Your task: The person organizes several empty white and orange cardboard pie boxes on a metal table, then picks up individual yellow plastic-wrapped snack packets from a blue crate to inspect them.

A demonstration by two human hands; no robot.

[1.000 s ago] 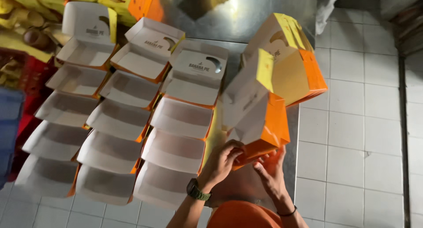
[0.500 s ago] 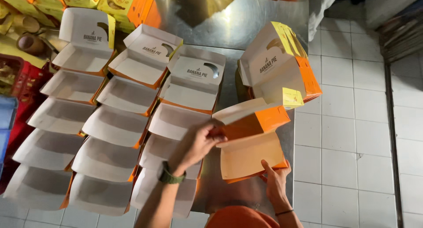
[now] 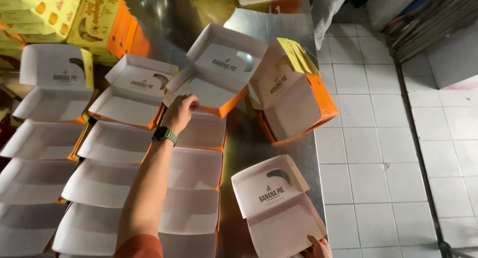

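Observation:
My left hand (image 3: 180, 112), with a dark watch at the wrist, reaches forward and grips the near left edge of an open white-and-orange pie box (image 3: 219, 73) at the top of the right column of boxes. My right hand (image 3: 317, 247) shows only at the bottom edge, holding the near corner of another opened box (image 3: 276, 208) that lies on the steel table (image 3: 259, 138). Rows of open boxes (image 3: 114, 138) overlap one another to the left.
A stack of folded orange-and-yellow boxes (image 3: 294, 93) leans at the table's right edge. Closed yellow boxes (image 3: 94, 21) are piled at the back left. White tiled floor (image 3: 388, 138) lies to the right, with dark racks (image 3: 438, 24) beyond.
My left hand has moved from the box in front of me up to the far open box. The box held by my right hand has been opened out and now lies flat.

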